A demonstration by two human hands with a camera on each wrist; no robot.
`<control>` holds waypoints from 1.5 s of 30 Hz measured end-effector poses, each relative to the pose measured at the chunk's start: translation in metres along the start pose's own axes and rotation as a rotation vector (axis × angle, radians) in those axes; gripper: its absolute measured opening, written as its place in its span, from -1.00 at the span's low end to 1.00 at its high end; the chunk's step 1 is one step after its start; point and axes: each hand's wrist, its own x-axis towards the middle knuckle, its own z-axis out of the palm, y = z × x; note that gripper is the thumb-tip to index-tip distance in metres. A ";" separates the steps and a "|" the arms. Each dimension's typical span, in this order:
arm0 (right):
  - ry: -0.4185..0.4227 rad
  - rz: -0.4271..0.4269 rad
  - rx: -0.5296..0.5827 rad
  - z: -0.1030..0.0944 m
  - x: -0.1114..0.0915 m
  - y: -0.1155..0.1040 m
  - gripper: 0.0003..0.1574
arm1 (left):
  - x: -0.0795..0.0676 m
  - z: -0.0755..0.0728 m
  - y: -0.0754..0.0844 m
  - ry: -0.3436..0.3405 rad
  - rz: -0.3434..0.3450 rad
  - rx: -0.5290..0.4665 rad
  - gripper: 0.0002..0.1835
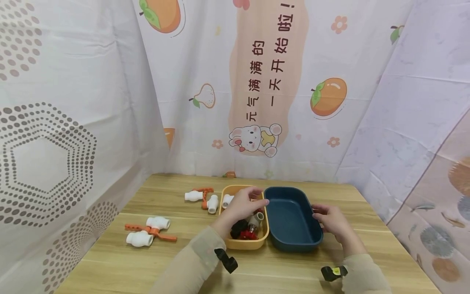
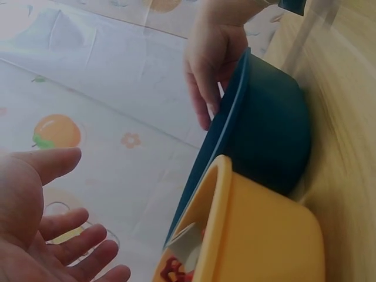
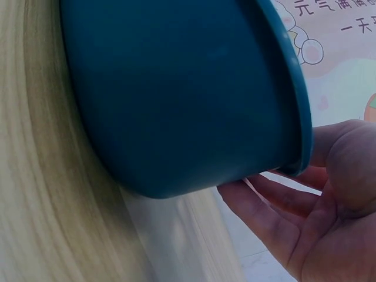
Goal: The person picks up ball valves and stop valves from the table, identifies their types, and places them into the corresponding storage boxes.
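My left hand hovers over the yellow bin, fingers spread and thumb pointing towards the blue bin. In the left wrist view the left hand holds nothing. Inside the yellow bin lie a red-handled valve, a grey fitting, a dark part and a white piece, partly covered by the hand. My right hand holds the blue bin's right rim. The right wrist view shows the rim between thumb and fingers, with fingertips against the outer wall.
White ball valves with orange handles lie left of the bins: one pair near the front left, another close beside the yellow bin. The two bins stand side by side on the wooden table. A printed curtain hangs behind.
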 end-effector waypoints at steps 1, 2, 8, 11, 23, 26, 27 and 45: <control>0.000 0.000 0.002 0.000 0.000 0.000 -0.42 | -0.001 -0.002 0.000 0.005 0.007 0.005 -0.43; -0.001 0.000 0.002 0.000 0.001 0.000 -0.42 | -0.002 -0.004 0.000 0.010 0.011 0.013 -0.43; -0.001 -0.004 0.003 0.000 0.000 0.000 -0.43 | -0.009 -0.017 0.000 0.034 0.025 0.040 -0.40; -0.003 -0.009 0.005 0.000 -0.001 -0.001 -0.43 | -0.014 -0.024 0.000 0.051 0.028 0.057 -0.40; 0.003 -0.004 -0.008 0.000 -0.002 -0.002 -0.43 | -0.032 -0.056 0.002 0.125 0.054 0.110 -0.41; 0.006 -0.003 -0.011 0.000 -0.002 -0.002 -0.43 | -0.035 -0.062 0.000 0.149 0.056 0.143 -0.39; 0.006 -0.004 -0.010 0.001 -0.002 -0.002 -0.43 | -0.036 -0.064 -0.001 0.158 0.056 0.152 -0.39; 0.009 0.005 -0.016 0.001 -0.002 -0.003 -0.43 | -0.056 -0.108 -0.019 0.217 0.044 0.291 -0.36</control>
